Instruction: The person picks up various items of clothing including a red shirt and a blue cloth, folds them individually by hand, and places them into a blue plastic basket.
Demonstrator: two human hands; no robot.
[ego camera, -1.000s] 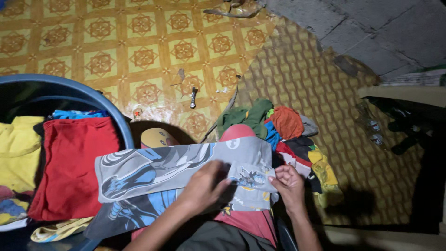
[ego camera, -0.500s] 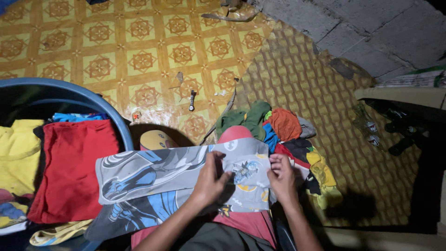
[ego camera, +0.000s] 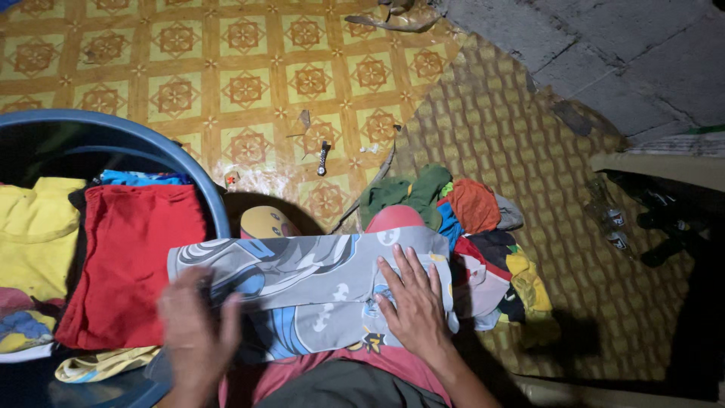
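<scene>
- The right hand (ego camera: pixel 414 302) lies flat and open on a grey printed cloth (ego camera: pixel 310 291). The fingers are spread out and point up, away from the person. It grips nothing.
- The left hand (ego camera: pixel 198 332) is blurry. It sits on the left end of the same grey cloth, with the fingers pointing up. It looks open, and it does not seem to be closed around anything.
- The grey cloth is folded into a long strip. It lies across the person's lap, from left to right. It has blue and white cartoon shapes on it.
- A pink cloth (ego camera: pixel 362 363) shows under the grey one, close to the person.
- On the left is a big blue tub (ego camera: pixel 181 155). Folded clothes sit in it. A red folded cloth (ego camera: pixel 128 257) is on top, just beside the left end of the grey cloth. A yellow cloth (ego camera: pixel 34 230) lies further left, touching the red one.
- On the right is a pile of mixed clothes (ego camera: pixel 483 234). It has green, orange, blue and yellow pieces. It lies just beside the right hand.
- A small yellow round thing (ego camera: pixel 264 223) peeks out between the tub and the grey cloth.
- The floor (ego camera: pixel 174 68) has yellow squares with a flower pattern. A small dark thing (ego camera: pixel 323 157) lies on it, well apart from the hands.
</scene>
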